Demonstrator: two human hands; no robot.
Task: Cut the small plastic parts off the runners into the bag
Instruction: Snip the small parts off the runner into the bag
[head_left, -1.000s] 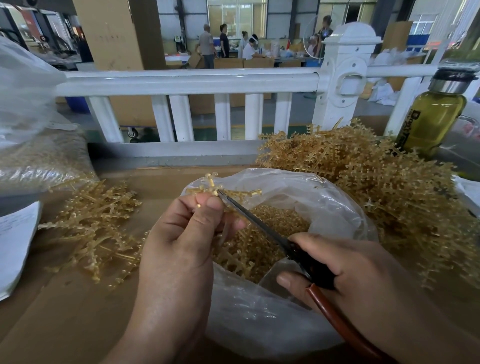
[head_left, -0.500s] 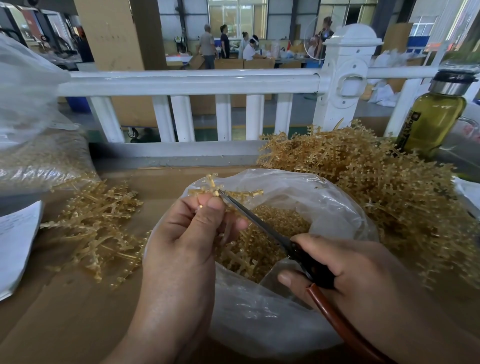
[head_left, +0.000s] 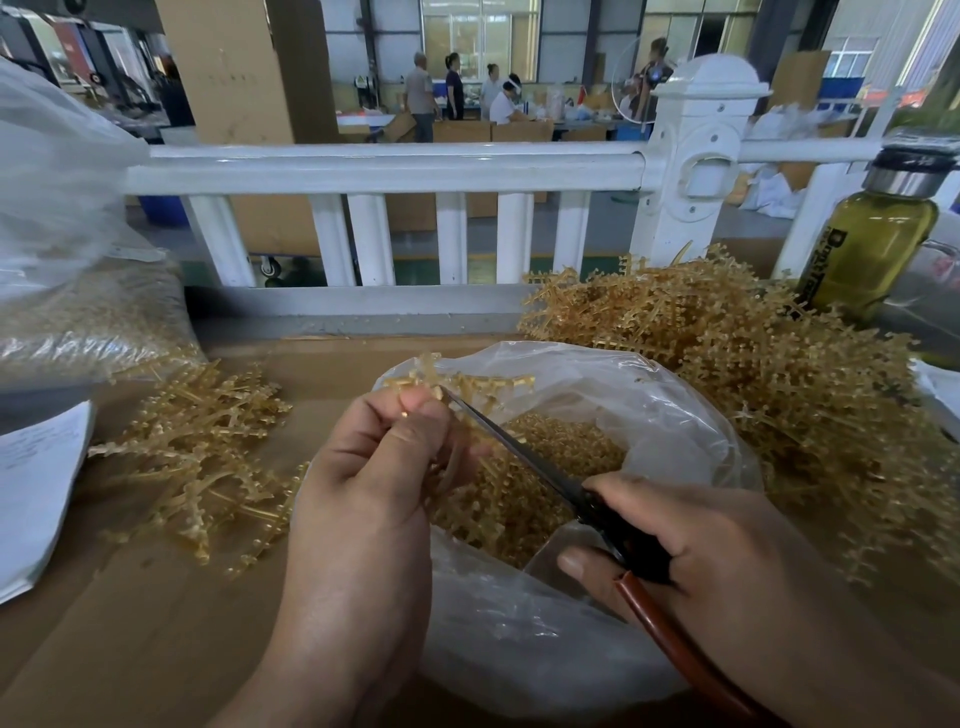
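Brown cardboard bench top (head_left: 130, 623) in front of you, with a white railing (head_left: 384, 169) along its far edge and a workshop hall beyond.

Far left: a large clear sack (head_left: 78, 322) holding small amber pieces, with a white paper sheet (head_left: 36, 493) lying below it. Just right of the sheet is a small loose pile of amber runners (head_left: 202, 457).

Centre: your left hand (head_left: 363, 493) pinches one runner (head_left: 462, 382) between thumb and curled fingers, over the open mouth of the clear bag (head_left: 675, 415). Cut small parts (head_left: 561, 457) lie inside the bag.

Your right hand (head_left: 727, 561) grips the cutters (head_left: 524, 454) by their handles. The dark blade tip meets the held runner just beside your left thumb.

Right: a big heap of runners (head_left: 779, 395) touching the bag's far side. A bottle of yellow-green liquid (head_left: 872, 249) stands upright behind the heap.
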